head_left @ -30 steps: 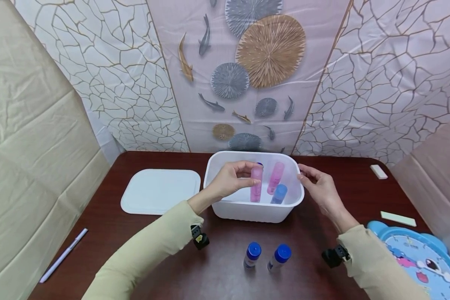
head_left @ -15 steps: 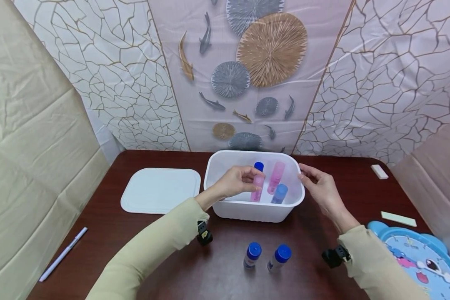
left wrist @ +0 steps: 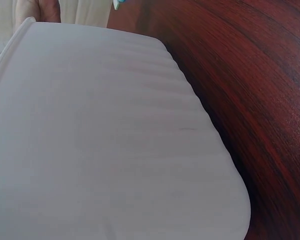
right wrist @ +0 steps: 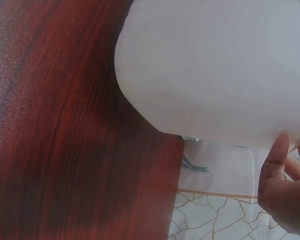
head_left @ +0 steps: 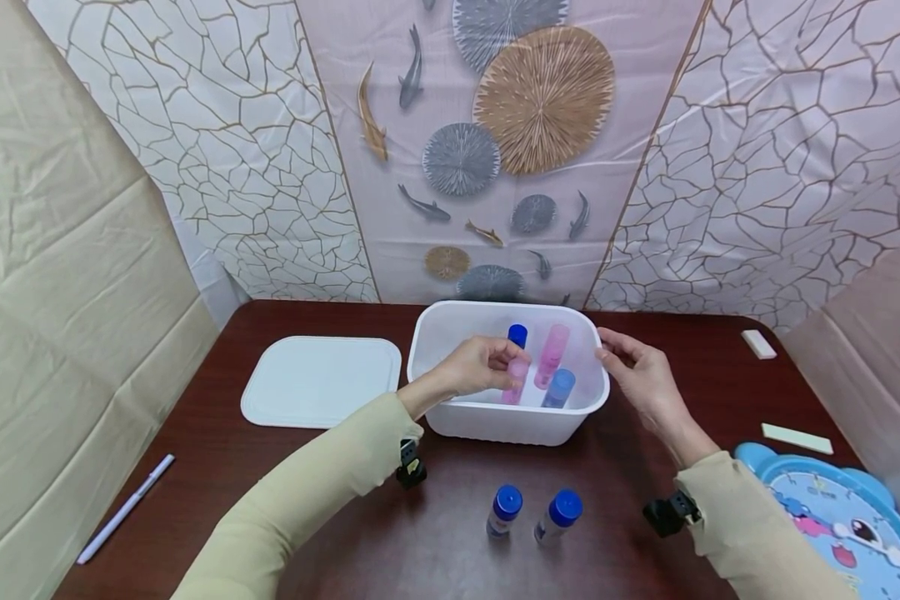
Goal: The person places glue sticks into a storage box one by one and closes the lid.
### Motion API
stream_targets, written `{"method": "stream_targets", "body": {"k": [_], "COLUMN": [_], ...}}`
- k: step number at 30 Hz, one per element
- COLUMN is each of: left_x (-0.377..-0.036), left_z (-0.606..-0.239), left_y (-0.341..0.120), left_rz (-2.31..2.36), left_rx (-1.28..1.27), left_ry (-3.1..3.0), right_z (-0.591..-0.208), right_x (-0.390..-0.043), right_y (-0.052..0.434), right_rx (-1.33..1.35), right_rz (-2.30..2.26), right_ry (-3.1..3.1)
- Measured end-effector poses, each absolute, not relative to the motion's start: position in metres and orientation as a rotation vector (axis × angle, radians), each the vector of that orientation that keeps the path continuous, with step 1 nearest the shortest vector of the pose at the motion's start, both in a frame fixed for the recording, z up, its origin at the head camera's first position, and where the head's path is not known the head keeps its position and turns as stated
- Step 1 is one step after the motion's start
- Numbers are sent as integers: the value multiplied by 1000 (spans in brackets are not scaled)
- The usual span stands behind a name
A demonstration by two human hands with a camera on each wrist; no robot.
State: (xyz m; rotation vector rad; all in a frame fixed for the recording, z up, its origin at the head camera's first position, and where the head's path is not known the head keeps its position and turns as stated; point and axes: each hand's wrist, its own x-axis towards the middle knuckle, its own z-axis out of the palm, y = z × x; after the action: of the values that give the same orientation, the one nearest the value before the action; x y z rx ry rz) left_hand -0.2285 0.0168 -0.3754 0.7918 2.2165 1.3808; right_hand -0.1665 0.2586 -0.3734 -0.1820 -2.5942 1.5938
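Observation:
My left hand [head_left: 483,367] reaches over the near rim of a white plastic bin [head_left: 487,423] and pinches the top of a pink glue stick [head_left: 513,392] standing inside. Beside it in the bin are another pink glue stick [head_left: 552,354], a light blue one [head_left: 559,388] and one with a dark blue cap [head_left: 517,335], partly hidden behind my fingers. With thumb and fingers, my right hand [head_left: 640,377] grips the bin's right rim; the right wrist view shows that hand [right wrist: 285,185] at the edge of the bin wall [right wrist: 205,65]. The left wrist view is mostly filled by the bin's outer wall [left wrist: 100,130].
Two blue-capped glue sticks, one left [head_left: 505,510] and one right [head_left: 558,515], stand in front of the bin. A white lid [head_left: 321,382] lies left, a pen [head_left: 126,510] further left. Rightward are a blue cartoon clock [head_left: 840,517], a pale green strip [head_left: 797,437] and a white block [head_left: 758,343].
My left hand has lowered the pink glue stick into the bin and shifted slightly right. The dark blue cap behind it has come into view. My right hand has stayed at the rim.

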Motion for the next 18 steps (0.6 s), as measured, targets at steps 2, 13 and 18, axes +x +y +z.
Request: {"method": "stream_targets", "body": {"k": [2,13,18], "left_x": [-228,-228,-228], "left_z": [-376,-375,-374], "left_y": [17,17,17], "left_rz": [1371,1361,1365], "left_rx": [796,787,795], "left_ry": [2219,2232,2223], "right_z": [-374,-373,-373], "right_x": [-166,-166,-167], "right_y": [258,258,259], "right_rx": [-176,-192,-193], "right_rz": [1600,1588,1604], "right_ry": [-2587,-2609,-2606]}}
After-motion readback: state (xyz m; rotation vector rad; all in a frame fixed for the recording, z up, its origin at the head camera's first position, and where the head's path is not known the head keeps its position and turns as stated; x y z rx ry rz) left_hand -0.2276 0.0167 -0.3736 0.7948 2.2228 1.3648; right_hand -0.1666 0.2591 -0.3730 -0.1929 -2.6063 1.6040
